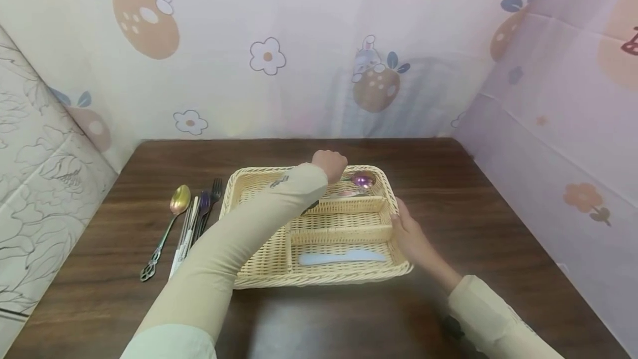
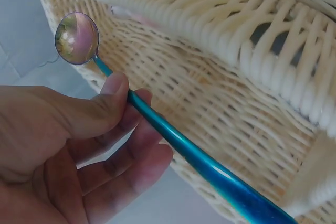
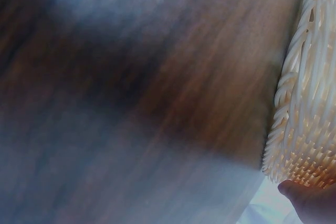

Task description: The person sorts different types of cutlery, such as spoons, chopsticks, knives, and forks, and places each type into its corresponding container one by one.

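Note:
A long-handled spoon [image 2: 184, 148] with a blue-green handle and a shiny purple bowl is pinched near its neck by my left hand [image 2: 100, 145], thumb against fingers. In the head view that hand is over the back compartment of a cream woven basket [image 1: 323, 280], and the spoon's bowl shows to its right. My right hand [image 1: 411, 237] grips the basket's right end, with the thumb [image 3: 296, 190] at the wall in the right wrist view. A white plastic knife [image 1: 341, 257] lies in the front compartment. My left forearm hides part of the basket's left side.
Left of the basket, on the dark wooden table [image 1: 478, 204], lie a gold-bowled spoon [image 1: 180, 199] with an ornate handle, several chopsticks [image 1: 188, 231], a dark fork [image 1: 216, 188] and a purple utensil [image 1: 204, 203]. A patterned curtain [image 1: 309, 93] hangs behind the table.

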Action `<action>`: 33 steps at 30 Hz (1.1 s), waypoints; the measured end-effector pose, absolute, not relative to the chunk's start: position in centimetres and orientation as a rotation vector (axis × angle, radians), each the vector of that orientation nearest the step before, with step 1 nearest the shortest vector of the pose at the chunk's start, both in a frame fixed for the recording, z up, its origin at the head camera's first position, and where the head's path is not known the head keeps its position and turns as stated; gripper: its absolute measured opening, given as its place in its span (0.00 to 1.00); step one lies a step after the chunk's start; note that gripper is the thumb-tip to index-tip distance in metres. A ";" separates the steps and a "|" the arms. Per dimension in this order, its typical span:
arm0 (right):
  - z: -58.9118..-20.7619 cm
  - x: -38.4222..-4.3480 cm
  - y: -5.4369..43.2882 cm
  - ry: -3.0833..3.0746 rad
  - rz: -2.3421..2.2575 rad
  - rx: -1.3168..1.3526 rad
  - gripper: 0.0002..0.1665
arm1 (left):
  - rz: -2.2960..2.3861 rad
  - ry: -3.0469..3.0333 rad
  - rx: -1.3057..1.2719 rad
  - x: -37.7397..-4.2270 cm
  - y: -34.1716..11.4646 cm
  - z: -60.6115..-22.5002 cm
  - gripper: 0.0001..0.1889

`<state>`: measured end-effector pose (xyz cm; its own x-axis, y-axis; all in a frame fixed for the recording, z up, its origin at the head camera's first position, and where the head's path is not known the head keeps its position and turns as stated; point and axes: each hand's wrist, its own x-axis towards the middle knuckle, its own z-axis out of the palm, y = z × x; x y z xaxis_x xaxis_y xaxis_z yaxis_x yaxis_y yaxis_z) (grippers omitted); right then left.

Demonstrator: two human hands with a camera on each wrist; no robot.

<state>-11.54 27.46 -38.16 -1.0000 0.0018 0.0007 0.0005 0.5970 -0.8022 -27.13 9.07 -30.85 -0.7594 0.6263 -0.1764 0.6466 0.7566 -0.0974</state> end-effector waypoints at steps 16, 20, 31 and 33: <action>-38.5 -11.6 27.5 -2.787 1.460 -0.025 0.30 | -0.225 2.845 1.018 -27.5 10.5 -33.1 0.13; -38.5 -11.7 27.5 -2.787 1.448 -0.037 0.30 | -0.208 2.856 1.033 -27.3 10.6 -33.0 0.13; -38.4 -11.6 27.5 -2.789 1.430 -0.026 0.29 | -0.207 2.863 1.065 -27.2 10.6 -33.4 0.11; -38.4 -11.6 27.5 -2.788 1.432 -0.017 0.29 | -0.199 2.862 1.074 -27.3 10.5 -33.4 0.11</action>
<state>-11.64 27.48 -38.41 -0.9999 0.0130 0.0013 0.0065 0.5827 -0.8127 -27.27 10.50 -33.45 -0.7516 0.6488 -0.1187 0.6590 0.7462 -0.0941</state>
